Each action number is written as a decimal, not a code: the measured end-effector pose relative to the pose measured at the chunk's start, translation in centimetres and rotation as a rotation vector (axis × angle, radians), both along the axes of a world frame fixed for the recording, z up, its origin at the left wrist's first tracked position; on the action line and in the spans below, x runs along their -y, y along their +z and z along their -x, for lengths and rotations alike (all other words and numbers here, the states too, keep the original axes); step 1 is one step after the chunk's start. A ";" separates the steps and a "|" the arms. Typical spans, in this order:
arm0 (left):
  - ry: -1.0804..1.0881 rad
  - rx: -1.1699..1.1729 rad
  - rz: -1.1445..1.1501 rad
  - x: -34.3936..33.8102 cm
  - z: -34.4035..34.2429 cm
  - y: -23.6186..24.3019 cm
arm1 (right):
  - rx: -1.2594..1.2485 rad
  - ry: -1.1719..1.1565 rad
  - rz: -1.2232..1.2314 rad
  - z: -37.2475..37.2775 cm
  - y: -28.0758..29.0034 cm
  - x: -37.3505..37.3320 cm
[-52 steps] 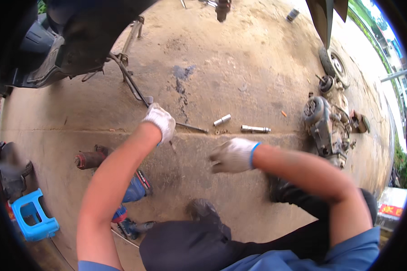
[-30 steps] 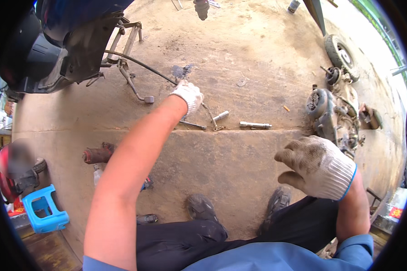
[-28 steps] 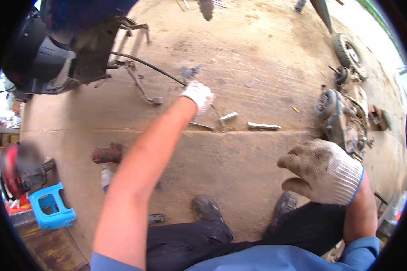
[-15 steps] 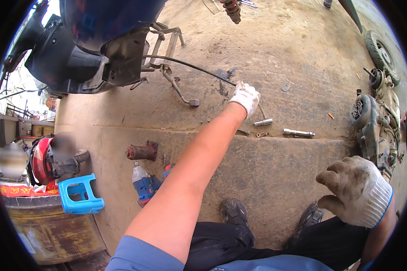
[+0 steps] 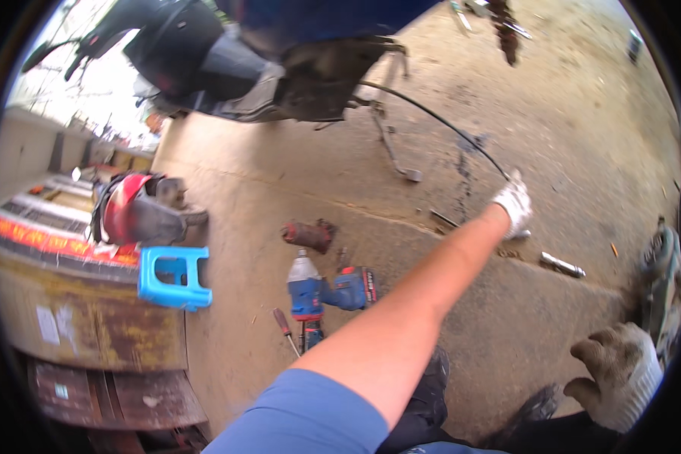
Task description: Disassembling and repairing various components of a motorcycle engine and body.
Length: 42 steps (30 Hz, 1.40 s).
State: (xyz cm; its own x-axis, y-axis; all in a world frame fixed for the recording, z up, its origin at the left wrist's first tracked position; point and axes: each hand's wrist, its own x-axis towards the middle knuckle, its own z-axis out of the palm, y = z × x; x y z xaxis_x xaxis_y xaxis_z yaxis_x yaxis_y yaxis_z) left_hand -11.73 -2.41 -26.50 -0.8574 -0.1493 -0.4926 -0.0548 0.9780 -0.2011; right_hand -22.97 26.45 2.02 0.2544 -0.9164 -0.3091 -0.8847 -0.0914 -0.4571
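Observation:
A black cable [image 5: 439, 117] runs out from under the rear of a dark scooter [image 5: 303, 68] and ends at my left hand [image 5: 514, 206]. That hand wears a white knit glove, and its fingers are closed round the cable's end. Low on the right is my right hand [image 5: 620, 371], in a dirty white glove, with bent fingers and the thumb apart and nothing seen between them. On the floor near my left hand lies a chrome socket tool [image 5: 561, 264]. The scooter's metal stand [image 5: 390, 147] reaches down toward the floor, left of the cable.
A red jack [image 5: 310, 234], a blue cordless impact wrench [image 5: 306, 289] and a screwdriver [image 5: 281, 321] lie left of my arm. Beyond them stands a blue plastic stool [image 5: 174, 276] beside a red scooter [image 5: 140, 212]. An engine unit [image 5: 662, 261] sits at the right edge.
The view has swung left, so the scooter and floor tools appear farther right. My left hand still grips the cable, which now bows more. The tyre at right has left the view.

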 end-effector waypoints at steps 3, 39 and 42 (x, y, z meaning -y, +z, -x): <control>-0.018 -0.032 -0.016 -0.4 -0.1 -0.8 | 0.008 -0.046 -0.016 -0.5 0.1 -0.1; -0.088 0.023 0.062 -0.7 -0.7 -1.2 | -0.002 0.053 -0.266 0.0 -1.6 0.3; -0.084 0.002 0.103 -0.6 -0.7 -0.8 | 0.000 0.117 -0.262 -0.6 -2.5 0.2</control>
State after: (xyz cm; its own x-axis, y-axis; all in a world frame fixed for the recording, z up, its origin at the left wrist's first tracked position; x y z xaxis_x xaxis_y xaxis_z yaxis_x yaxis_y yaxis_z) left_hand -11.05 -1.80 -27.26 -0.8679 -0.1267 -0.4804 0.0273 0.9533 -0.3009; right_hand -22.36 26.29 -0.49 0.3535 -0.7699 -0.5313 -0.8752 -0.0718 -0.4783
